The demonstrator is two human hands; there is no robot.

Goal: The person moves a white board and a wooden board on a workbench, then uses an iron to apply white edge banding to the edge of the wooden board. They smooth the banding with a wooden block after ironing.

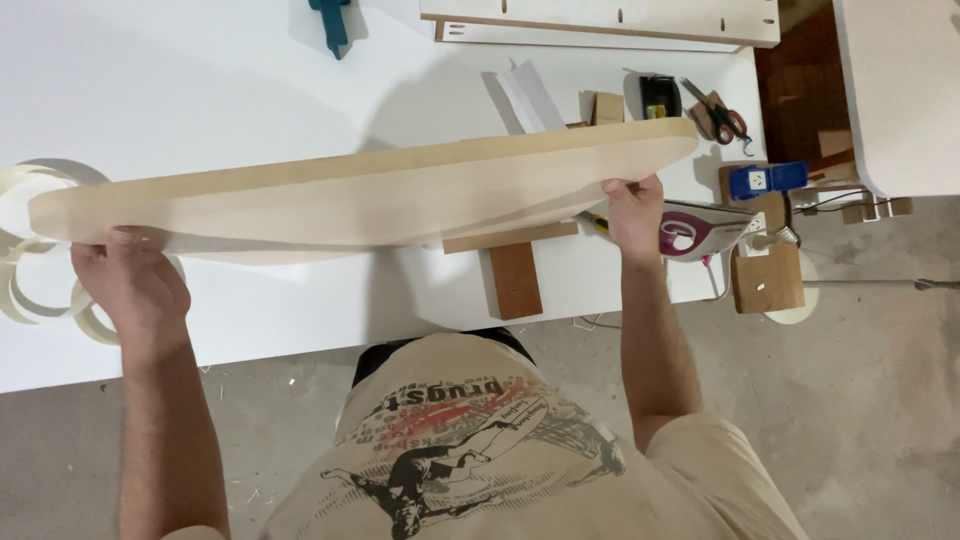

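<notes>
Wood fills the middle of the view: a long rounded wooden board [370, 195] is held on edge above the white tabletop [200, 90], its pale unfinished edge turned up toward the camera. The left hand [130, 285] is clamped on the board's left end, with the thumb laid over the edge and the fingers hidden beneath; the right hand [635, 215] is closed on the board near its right end, its grip likewise wrapped around the edge. Loose coils of pale edge banding [40, 290] are seen just beside the left hand, at the tabletop's left margin. Under the board, a brown wooden block [515, 280] is set across a lighter strip, both lying on the tabletop. Just beside the right hand, a white and magenta clothes iron [700, 230] is rested at the tabletop's corner. Further back, red-handled scissors [722, 115], a small dark and yellow tool [658, 95] and a folded white strip [530, 95] are laid near one another, and a blue plug adapter [765, 180] is seen beside the iron. A teal tool [332, 22] is placed at the far edge, well apart from flat white panels [600, 20] stacked at the top. No container is visible among these things.
</notes>
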